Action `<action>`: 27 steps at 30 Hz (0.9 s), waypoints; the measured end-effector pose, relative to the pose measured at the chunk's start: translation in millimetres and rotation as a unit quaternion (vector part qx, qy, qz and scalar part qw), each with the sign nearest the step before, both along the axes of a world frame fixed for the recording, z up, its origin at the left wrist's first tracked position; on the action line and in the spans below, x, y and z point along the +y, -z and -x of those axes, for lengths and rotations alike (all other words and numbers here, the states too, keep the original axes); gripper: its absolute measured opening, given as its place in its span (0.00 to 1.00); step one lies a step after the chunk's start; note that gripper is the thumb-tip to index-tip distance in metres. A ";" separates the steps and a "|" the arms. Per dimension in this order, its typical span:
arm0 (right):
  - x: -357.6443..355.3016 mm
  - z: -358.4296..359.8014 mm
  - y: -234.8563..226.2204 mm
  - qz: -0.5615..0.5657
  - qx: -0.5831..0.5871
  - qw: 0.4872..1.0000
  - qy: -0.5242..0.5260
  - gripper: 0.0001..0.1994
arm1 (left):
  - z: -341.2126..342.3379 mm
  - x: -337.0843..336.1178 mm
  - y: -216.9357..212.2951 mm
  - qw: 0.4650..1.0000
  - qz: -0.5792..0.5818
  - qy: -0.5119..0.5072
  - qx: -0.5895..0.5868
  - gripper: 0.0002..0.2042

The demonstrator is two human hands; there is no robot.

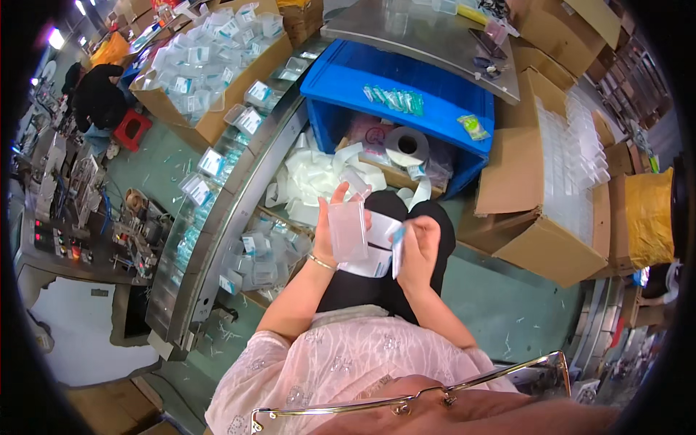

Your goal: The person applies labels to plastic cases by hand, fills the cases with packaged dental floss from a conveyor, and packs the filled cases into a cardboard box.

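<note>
In front of my lap my left hand (324, 235) grips a clear plastic box (349, 230), tilted, with its flap standing up. My right hand (420, 250) pinches a white label with a blue edge (397, 249), close to the box but apart from it. A strip of white labels (377, 264) hangs between my hands over my dark trousers. Beyond my knees, a roll of labels (407, 146) stands inside a blue bin (435, 69) lying on its side. Crumpled white backing paper (308, 170) heaps beside it.
Left runs a conveyor (239, 177) carrying labelled boxes. A carton (536, 225) of stacked clear boxes stands right; another carton (210, 130) overflows far left. Small green packets (394, 100) lie on the bin, below a steel table (428, 36). A person (101, 94) sits by a red stool (132, 130).
</note>
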State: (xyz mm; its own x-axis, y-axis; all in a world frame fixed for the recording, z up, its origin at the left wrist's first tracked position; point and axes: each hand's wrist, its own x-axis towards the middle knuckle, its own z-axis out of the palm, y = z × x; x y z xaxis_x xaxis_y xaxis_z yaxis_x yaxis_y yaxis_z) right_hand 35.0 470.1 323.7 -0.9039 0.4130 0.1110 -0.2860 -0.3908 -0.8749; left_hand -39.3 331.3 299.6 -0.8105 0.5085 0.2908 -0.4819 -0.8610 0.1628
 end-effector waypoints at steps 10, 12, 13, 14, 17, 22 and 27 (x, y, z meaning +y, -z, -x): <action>-50.4 10.2 -18.5 0.020 0.039 0.993 -0.110 0.12 | -12.8 0.4 1.3 0.991 0.028 -0.007 -0.134 0.32; -50.6 9.8 -18.1 0.022 0.035 0.993 -0.115 0.12 | -14.2 0.1 -2.8 0.989 0.051 -0.018 -0.136 0.33; -50.9 9.6 -18.0 0.029 0.037 0.992 -0.121 0.12 | -15.1 0.5 -6.9 0.989 0.082 -0.029 -0.124 0.38; -51.0 9.4 -17.9 0.036 0.038 0.990 -0.128 0.12 | -15.7 1.1 -9.5 0.987 0.113 -0.040 -0.111 0.43; -51.4 8.0 -18.4 0.059 0.034 0.988 -0.141 0.12 | -17.5 1.9 -11.1 0.987 0.106 -0.043 -0.116 0.43; -53.0 7.1 -19.1 0.052 0.041 0.989 -0.133 0.12 | -18.3 2.7 -9.7 0.988 0.070 -0.036 -0.134 0.34; -53.7 6.2 -21.4 0.054 0.036 0.989 -0.130 0.13 | -19.0 3.1 -10.4 0.988 0.068 -0.030 -0.133 0.34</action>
